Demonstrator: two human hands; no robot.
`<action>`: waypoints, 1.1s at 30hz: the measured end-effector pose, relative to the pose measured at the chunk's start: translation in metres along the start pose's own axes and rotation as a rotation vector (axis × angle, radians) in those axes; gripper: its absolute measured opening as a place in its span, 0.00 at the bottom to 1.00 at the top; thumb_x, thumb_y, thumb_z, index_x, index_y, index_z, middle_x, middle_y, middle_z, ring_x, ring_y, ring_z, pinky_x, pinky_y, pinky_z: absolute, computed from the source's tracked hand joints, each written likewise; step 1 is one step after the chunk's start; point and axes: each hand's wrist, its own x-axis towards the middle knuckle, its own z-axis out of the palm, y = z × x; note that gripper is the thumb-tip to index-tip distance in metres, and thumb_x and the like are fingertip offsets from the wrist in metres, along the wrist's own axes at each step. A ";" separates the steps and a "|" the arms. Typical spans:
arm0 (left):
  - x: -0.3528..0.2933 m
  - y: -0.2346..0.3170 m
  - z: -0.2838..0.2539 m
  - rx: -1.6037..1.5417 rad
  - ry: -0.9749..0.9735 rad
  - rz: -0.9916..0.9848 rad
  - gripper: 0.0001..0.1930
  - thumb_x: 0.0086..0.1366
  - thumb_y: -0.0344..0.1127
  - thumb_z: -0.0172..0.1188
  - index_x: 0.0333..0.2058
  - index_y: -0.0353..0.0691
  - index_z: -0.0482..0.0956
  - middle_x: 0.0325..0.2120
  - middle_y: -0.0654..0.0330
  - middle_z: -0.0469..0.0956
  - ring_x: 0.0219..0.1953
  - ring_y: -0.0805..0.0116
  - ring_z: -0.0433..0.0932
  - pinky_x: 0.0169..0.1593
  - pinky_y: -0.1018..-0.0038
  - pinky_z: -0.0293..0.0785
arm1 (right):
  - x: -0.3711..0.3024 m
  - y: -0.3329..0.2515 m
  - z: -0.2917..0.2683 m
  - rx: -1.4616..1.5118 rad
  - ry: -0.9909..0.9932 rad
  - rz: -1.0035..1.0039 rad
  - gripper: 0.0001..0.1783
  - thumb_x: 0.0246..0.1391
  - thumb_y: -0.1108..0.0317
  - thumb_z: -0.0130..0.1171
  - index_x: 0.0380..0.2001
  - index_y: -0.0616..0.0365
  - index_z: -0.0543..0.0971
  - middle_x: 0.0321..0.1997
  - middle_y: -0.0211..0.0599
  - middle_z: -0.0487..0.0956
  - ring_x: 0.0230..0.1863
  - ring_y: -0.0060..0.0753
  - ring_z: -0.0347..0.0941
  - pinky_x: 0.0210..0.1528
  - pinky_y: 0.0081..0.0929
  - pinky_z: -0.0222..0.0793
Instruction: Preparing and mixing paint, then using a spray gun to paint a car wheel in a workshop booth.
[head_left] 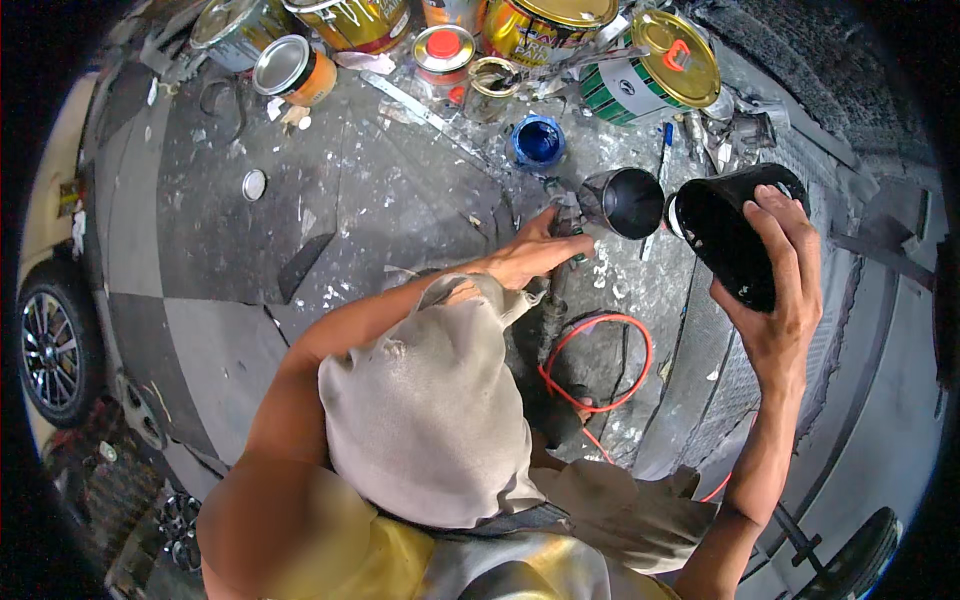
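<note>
My left hand (540, 248) is closed around a grey metal device that looks like a paint spray gun (566, 205), partly hidden by my fingers. Beside it is a round, dark, open cup (634, 204), its mouth facing up; whether the two are joined I cannot tell. My right hand (785, 270) grips a black-coated paint can (725, 235) from its outer side. That can tilts left, with a pale patch on its lip close to the cup's right rim. No stream of liquid can be made out between them.
An open pot of blue paint (537, 143) stands just beyond my left hand. Several paint tins line the far side, including a green-and-gold can (650, 75) and a red-capped tin (443, 50). A red hose (645, 350) loops on the floor near my legs. A car wheel (52, 343) is at left.
</note>
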 end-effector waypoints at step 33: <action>-0.003 0.000 0.001 0.032 0.032 0.068 0.40 0.53 0.44 0.69 0.60 0.31 0.62 0.43 0.57 0.77 0.43 0.64 0.76 0.46 0.64 0.72 | -0.003 0.002 0.002 0.064 0.030 0.184 0.49 0.22 0.77 0.75 0.59 0.57 0.72 0.54 0.45 0.75 0.58 0.50 0.73 0.62 0.40 0.68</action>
